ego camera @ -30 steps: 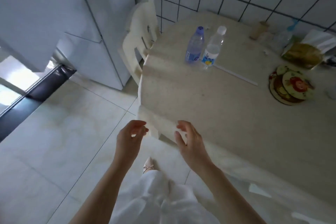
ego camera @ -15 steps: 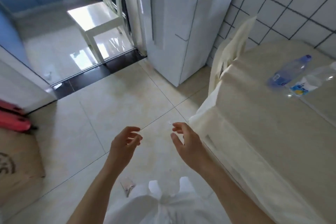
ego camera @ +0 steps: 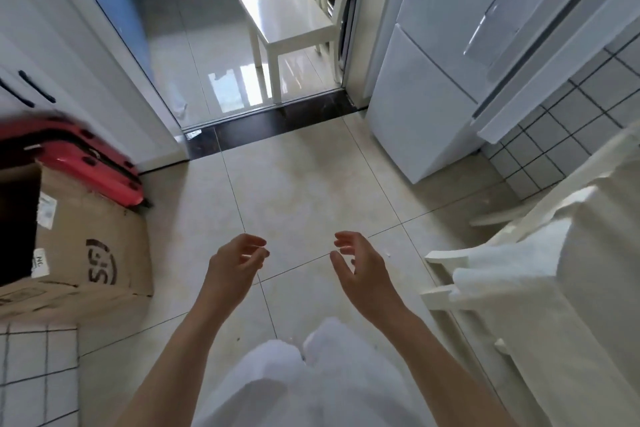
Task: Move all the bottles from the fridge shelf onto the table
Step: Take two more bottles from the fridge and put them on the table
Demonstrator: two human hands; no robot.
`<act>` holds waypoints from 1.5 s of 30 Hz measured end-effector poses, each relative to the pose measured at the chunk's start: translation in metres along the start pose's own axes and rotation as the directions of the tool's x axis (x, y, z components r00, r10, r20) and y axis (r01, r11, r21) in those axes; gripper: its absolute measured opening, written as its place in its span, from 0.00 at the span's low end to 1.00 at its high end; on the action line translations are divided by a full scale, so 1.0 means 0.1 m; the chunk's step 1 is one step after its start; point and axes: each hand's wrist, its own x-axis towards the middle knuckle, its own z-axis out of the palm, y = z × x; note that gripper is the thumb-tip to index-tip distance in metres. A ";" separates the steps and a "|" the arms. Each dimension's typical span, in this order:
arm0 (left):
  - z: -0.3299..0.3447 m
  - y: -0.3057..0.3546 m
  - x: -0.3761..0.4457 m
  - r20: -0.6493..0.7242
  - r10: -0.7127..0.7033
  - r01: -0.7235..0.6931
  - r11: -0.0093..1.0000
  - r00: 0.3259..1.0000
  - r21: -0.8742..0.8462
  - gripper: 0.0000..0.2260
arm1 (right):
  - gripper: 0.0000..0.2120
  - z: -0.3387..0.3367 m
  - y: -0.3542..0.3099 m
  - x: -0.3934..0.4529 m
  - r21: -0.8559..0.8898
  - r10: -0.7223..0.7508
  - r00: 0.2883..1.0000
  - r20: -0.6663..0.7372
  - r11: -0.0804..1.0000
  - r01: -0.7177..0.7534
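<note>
Head view: floor (ego camera: 294,184) fills centre, open tile between the furniture.
Fridge (ego camera: 450,55): upper right, doors closed, top cut off; shelf and bottles hidden.
Table (ego camera: 588,288): right edge, cloth-covered, mostly cropped.
Cardboard box (ego camera: 86,253): left, red case (ego camera: 86,156) behind it, blurred.
Left hand (ego camera: 235,262): lower centre, fingers loosely curled, holding nothing.
Right hand (ego camera: 360,263): same, apart from left.
</note>
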 end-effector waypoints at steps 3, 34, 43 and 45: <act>-0.07 0.14 0.31 -0.025 0.023 -0.023 1.000 0.999 0.005 0.05 | 0.18 0.05 -0.13 0.35 0.003 -0.004 1.000 -0.014 1.000 0.004; 0.25 3.38 5.32 0.319 0.459 -0.507 0.858 0.829 0.085 0.08 | 0.16 -1.67 -1.18 5.05 0.009 0.102 0.898 -0.428 0.994 -0.109; 0.85 4.98 6.54 0.537 0.642 -0.744 0.667 0.548 -0.039 0.09 | 0.21 -2.53 -1.53 5.92 0.110 0.181 0.687 -0.704 0.983 -0.147; 0.91 5.15 6.54 0.520 0.679 -0.756 0.648 0.519 -0.092 0.09 | 0.22 -2.63 -1.55 5.98 0.100 0.171 0.680 -0.713 0.985 -0.142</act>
